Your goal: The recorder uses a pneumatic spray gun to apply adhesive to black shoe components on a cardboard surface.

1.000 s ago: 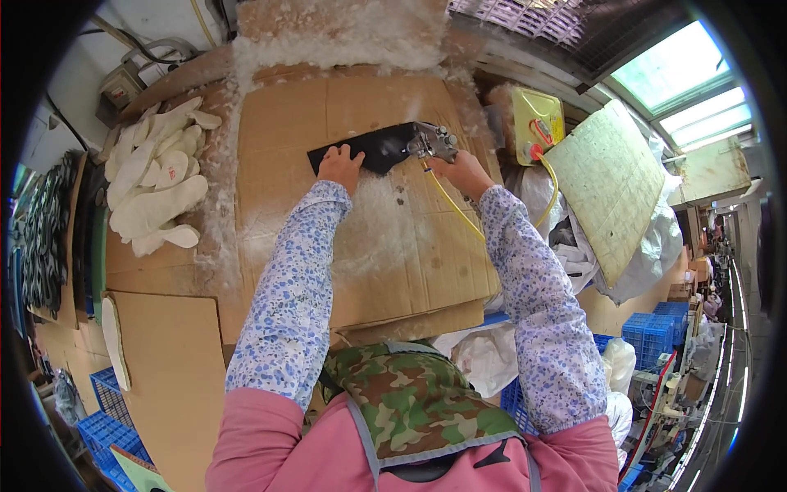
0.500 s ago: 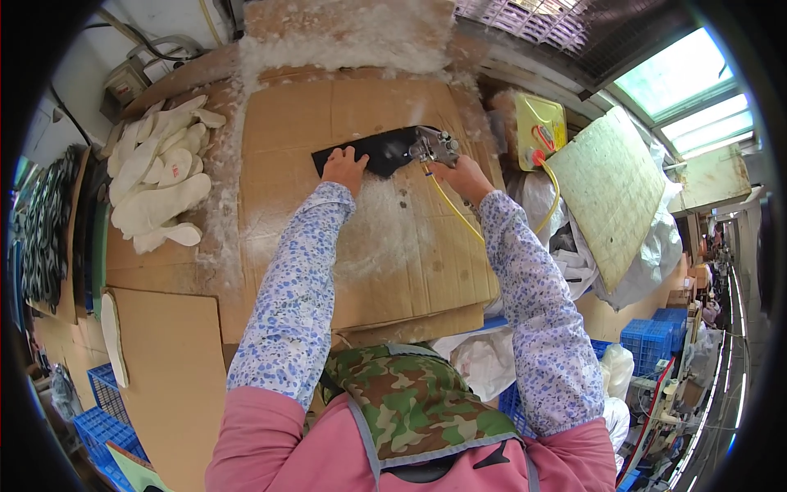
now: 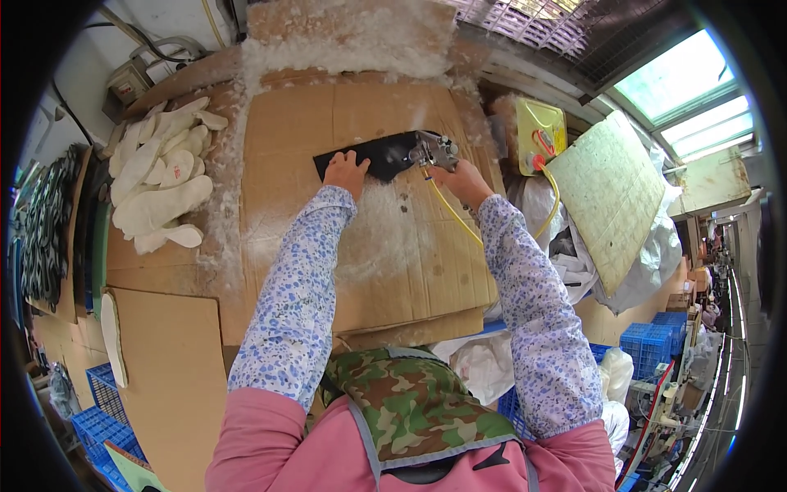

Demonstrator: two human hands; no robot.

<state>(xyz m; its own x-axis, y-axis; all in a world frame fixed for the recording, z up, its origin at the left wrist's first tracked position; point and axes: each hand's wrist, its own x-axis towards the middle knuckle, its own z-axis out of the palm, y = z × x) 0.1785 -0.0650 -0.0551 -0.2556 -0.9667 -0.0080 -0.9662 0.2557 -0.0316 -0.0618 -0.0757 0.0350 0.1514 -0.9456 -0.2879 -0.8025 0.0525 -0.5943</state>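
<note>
My right hand [image 3: 464,182] is closed around a metal spray gun [image 3: 436,151], which points left at a black piece of material [image 3: 385,154]. A yellow hose [image 3: 449,207] runs from the gun. Faint mist hangs around its nozzle. My left hand [image 3: 348,170] grips the near edge of the black piece, its fingers bent over the top. The piece looks flat and dark, with a shiny patch near the nozzle; its exact kind I cannot make out. Beneath it lies a cardboard sheet [image 3: 287,205] with whitish residue and dark spots.
White insole-shaped pieces [image 3: 164,176] are heaped at the left. A yellowish container [image 3: 541,127] with a red cap and hose stands at the right, beside a tilted board [image 3: 615,205]. Fluffy white residue [image 3: 352,37] covers the far edge. Blue crates [image 3: 648,344] stand lower right.
The spray gun and my right hand have shifted very slightly. The near edge of the black piece under the nozzle looks rounder now. My left hand stays almost in place.
</note>
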